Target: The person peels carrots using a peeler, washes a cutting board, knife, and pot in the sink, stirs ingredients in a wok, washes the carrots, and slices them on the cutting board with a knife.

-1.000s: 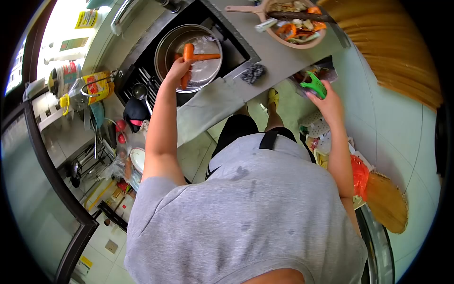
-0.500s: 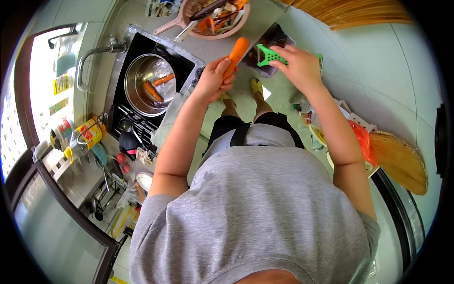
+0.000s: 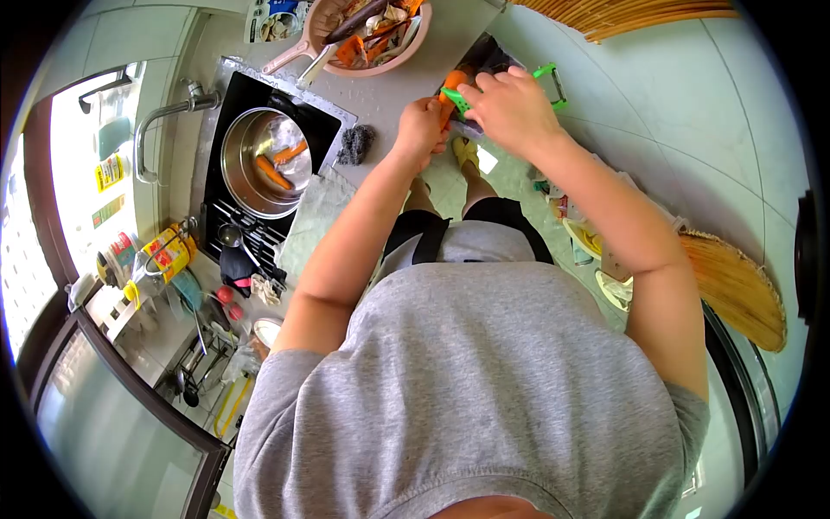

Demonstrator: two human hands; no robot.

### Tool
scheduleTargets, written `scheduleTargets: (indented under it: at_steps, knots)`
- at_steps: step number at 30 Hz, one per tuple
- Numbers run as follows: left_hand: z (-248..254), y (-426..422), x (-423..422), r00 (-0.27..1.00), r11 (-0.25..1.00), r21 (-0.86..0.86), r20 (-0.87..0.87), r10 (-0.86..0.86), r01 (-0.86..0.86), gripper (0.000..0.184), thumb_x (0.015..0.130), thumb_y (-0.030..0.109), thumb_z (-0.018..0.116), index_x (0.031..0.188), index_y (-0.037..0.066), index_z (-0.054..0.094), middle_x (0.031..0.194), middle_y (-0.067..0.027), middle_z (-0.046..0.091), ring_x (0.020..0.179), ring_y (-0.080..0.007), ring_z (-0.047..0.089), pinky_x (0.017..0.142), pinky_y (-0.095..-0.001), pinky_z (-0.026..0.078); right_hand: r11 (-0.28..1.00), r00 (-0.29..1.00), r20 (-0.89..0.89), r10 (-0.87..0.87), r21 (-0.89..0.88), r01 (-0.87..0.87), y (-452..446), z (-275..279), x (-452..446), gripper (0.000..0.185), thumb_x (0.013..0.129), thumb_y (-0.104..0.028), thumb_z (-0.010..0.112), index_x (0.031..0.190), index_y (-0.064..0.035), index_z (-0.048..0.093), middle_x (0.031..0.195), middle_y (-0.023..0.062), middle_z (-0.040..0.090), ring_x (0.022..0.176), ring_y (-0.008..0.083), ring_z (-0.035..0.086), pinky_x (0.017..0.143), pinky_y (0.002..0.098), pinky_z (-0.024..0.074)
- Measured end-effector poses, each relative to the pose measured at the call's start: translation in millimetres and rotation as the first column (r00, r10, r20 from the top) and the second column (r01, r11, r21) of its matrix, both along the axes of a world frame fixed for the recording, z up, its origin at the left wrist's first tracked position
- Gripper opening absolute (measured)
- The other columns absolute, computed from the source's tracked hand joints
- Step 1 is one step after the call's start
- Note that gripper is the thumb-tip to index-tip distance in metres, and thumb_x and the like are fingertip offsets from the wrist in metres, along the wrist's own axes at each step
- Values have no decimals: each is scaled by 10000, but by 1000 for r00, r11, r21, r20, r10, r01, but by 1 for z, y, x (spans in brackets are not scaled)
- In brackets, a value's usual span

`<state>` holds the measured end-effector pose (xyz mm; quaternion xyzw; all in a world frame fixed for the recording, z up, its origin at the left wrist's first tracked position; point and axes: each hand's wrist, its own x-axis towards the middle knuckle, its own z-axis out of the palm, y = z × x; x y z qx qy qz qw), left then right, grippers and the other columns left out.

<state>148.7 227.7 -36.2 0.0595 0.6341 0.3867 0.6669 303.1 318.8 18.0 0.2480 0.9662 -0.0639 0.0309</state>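
My left hand (image 3: pixel 422 130) is wrapped round the lower part of an orange carrot (image 3: pixel 456 79), which points up and away from me. In my right hand (image 3: pixel 512 108) is a green vegetable peeler (image 3: pixel 457 102), one end of it lying against the carrot. The peeler's other end (image 3: pixel 554 84) sticks out past my right fingers. Both hands are above a dark bin (image 3: pixel 493 54), partly hidden behind them. To the left, a steel pot (image 3: pixel 239 192) in the sink holds water and carrots (image 3: pixel 273 172).
A pink long-handled basin (image 3: pixel 418 54) of scraps stands on the counter (image 3: pixel 372 99). Near the sink are a tap (image 3: pixel 177 105), a dark scouring pad (image 3: pixel 355 144) and a cloth (image 3: pixel 318 216). Utensils and bottles lie left; a straw broom (image 3: pixel 735 290) is at the right.
My left hand has moved right with the carrot, over the bin. My right hand has brought the peeler against it. The view has shifted slightly, showing the scouring pad more fully.
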Motion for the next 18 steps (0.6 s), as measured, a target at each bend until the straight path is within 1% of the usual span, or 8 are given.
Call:
scheduleTargets:
  at_steps: [3,5,7,8,11,12,16,18]
  knots:
    - [1,-1,5,997,1000,10,-72,-24,25,280,1024,224,347,1073,12,522,747,-66,480,466,-96,346,390,-253,259,1000,1000,-15,17,16,-17,11,-18,-1,335,839,-332,676,1117,-146,659,840,25,610,799,186,628,773,336,444]
    - [-2,0,5,998,1000,12,-67,-5,6,279,1025,226,348,1030,8,522,740,-66,476,465,-99,348,391,-255,261,999,995,-96,32,37,-29,16,-38,-3,278,817,-311,696,1024,-128,663,806,32,615,773,192,634,752,330,449]
    - [2,-4,8,998,1000,5,-58,13,-13,286,1026,228,349,986,4,522,733,-66,472,465,-102,350,392,-256,263,992,1000,18,4,128,-6,28,-62,-7,215,795,-281,705,922,-116,651,770,42,618,743,205,645,729,338,456]
    - [9,-3,12,998,1000,7,-61,28,-27,285,1027,228,351,956,3,510,730,-66,467,462,-103,345,393,-259,263,990,1000,-8,-9,139,10,35,-77,-4,171,781,-257,702,842,-112,634,738,49,619,718,219,650,708,348,462]
    - [9,-2,8,998,999,15,-44,36,-36,283,1031,228,357,928,0,489,735,-69,464,460,-102,338,393,-263,265,987,999,1,-51,152,50,51,-99,-4,169,781,-257,704,859,-117,654,733,47,617,720,224,650,698,353,461]
    - [7,-3,5,999,999,23,-26,25,-25,279,1034,229,360,931,-1,481,742,-71,465,460,-101,335,393,-264,266,988,997,-24,-72,137,75,52,-101,-1,68,775,-148,612,796,-109,663,754,63,647,731,230,659,689,358,469]
    - [9,-11,-11,989,992,30,82,122,-125,263,1039,225,359,969,1,478,765,-73,473,461,-95,328,392,-256,261,990,992,33,-122,82,119,51,-105,6,104,818,-206,637,829,-109,671,783,66,652,751,235,658,693,364,467]
    - [11,-14,-18,956,980,-5,222,193,-197,256,1042,225,357,994,2,476,784,-80,487,467,-89,331,392,-238,254,966,965,16,-260,10,260,44,-92,11,227,832,-327,690,875,-106,667,816,66,663,778,248,661,706,381,471]
